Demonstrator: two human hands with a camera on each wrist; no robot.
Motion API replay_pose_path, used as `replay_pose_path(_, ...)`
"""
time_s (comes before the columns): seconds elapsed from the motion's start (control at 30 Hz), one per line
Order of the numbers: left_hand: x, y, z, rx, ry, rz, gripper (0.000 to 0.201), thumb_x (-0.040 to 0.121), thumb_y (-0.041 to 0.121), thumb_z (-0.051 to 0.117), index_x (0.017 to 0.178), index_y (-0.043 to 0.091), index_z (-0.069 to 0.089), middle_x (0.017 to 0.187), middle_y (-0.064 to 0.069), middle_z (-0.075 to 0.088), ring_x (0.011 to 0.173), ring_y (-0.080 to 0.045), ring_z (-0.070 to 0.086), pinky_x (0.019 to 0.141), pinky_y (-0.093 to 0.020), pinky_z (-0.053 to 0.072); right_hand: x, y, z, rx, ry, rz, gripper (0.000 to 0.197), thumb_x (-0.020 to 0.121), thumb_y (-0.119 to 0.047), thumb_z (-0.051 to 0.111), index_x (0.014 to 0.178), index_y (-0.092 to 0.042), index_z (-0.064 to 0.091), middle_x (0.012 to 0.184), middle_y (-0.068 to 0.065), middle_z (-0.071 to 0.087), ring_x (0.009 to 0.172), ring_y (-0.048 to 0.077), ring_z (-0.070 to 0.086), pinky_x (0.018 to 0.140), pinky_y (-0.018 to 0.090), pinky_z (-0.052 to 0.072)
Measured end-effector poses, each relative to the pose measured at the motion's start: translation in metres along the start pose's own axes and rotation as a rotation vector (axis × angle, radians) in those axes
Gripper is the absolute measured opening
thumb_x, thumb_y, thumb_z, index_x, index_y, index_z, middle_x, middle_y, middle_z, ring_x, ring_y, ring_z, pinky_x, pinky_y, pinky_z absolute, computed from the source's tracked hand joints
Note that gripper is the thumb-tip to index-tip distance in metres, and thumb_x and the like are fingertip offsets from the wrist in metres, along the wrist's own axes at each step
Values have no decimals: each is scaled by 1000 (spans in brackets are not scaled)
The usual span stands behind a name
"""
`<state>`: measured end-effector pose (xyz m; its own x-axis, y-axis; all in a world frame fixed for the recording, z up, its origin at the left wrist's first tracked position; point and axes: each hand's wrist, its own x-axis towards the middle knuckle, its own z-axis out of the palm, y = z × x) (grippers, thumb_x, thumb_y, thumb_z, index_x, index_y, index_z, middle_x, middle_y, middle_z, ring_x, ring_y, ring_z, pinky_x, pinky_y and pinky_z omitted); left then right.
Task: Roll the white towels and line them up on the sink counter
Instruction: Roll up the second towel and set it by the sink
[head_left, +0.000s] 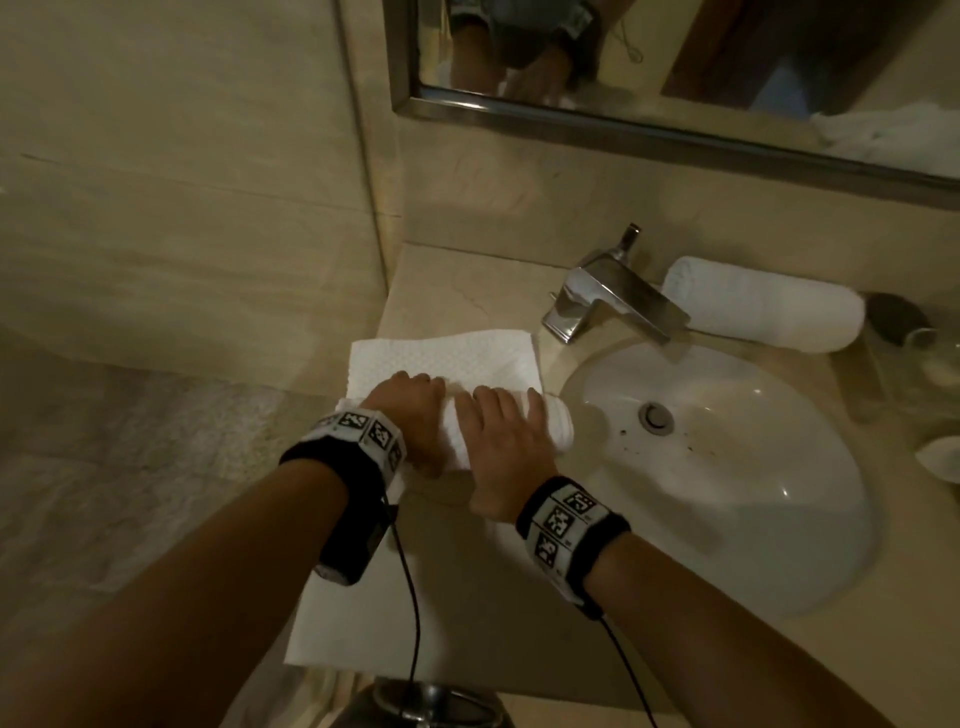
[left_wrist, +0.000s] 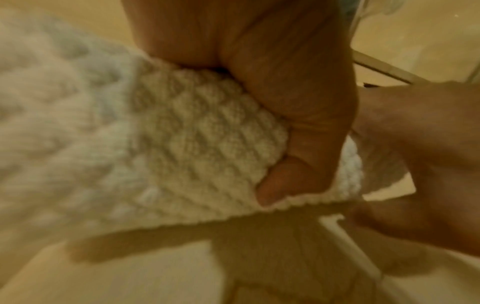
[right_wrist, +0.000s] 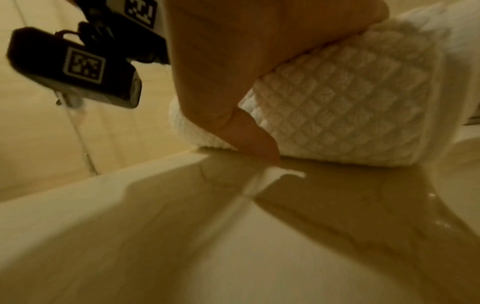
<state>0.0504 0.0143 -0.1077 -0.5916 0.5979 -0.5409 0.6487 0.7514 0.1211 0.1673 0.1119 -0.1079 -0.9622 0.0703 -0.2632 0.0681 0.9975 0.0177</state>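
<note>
My left hand (head_left: 415, 415) and right hand (head_left: 506, 441) both curl over the rolled part of the white towel (head_left: 452, 358) on the counter (head_left: 441, 291), left of the sink (head_left: 727, 467). Flat towel runs ahead almost to the wall, its right edge near the tap (head_left: 608, 296). A finished roll (head_left: 763, 306) lies behind the tap.

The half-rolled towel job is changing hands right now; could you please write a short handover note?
Left hand: grips the roll's left part, thumb curled underneath.
Right hand: rests on the roll's right part, thumb at its near side.
Half-rolled towel: on the counter left of the sink, flat part extending toward the wall.
Done: one rolled towel lies behind the faucet.
Left: finish rolling, set it beside the first.
</note>
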Motion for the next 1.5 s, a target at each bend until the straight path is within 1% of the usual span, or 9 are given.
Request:
replay_pose_path(0.13,0,-8,4,-238,-178,-28,64,53,29,82,111,22,57,111,-3,64,97,-20,59,78,-26,47,22,5,-20,79,-159,-71,84,68,-43,69,138,-18,30,122,5,51,113,27,50,100,44,33)
replay_pose_path(0.4,-32,-5,17,235,285,75,72,71,53,63,126,16,37,120,-6,45,107,-26,41,89,-38,38,51,11,-56,208,-376,3,28,54,-20,60,81,-12,57,76,4,62,63,18,56,49,21,39)
replay_pose_path(0.53,-11,-5,2,99,143,2,82,59,44,79,126,14,41,122,-5,50,113,-24,46,92,-34,42,48,6,-45,202,-284,39,66,60,-38,59,119,-11,46,112,8,56,100,28,55,81,37,47)
replay_pose_path(0.6,1,-13,-8,-32,57,-60,76,52,44,80,116,18,49,117,-5,57,105,-23,54,82,-30,47,35,0,-29,33,-147,-25,88,67,-48,58,139,-9,27,136,14,32,128,34,33,106,54,27)
replay_pose_path(0.7,16,-28,-19,-249,-93,-70,74,36,44,78,102,19,57,108,-4,64,91,-21,60,71,-25,45,26,-7,-9,-62,-95,-76,113,67,-37,70,151,-13,-2,152,14,8,143,35,8,113,64,-2)
replay_pose_path(0.8,19,-34,-22,-354,-85,-48,83,39,47,88,110,18,55,106,1,61,91,-19,57,74,-25,43,44,-2,-10,-43,-33,-67,101,74,-35,71,151,-15,7,148,11,23,137,31,24,115,58,8)
replay_pose_path(0.97,-10,-60,9,-164,524,-122,94,55,91,49,114,19,56,107,-4,58,99,-27,53,86,-37,44,86,4,-31,48,-35,-67,80,71,-55,65,135,-17,36,127,6,50,115,28,48,100,48,31)
replay_pose_path(1.07,-18,-61,33,-280,670,-184,87,79,76,34,114,1,61,107,-21,63,100,-38,55,90,-42,43,109,7,-40,57,-113,-65,69,72,-51,59,130,-17,42,117,5,59,107,28,55,98,47,34)
replay_pose_path(1.5,-24,-48,10,-985,508,-542,57,81,43,71,124,8,55,121,-11,64,113,-28,58,93,-30,42,79,10,-53,228,-459,67,63,36,-17,57,98,-9,53,79,7,63,67,26,62,52,27,50)
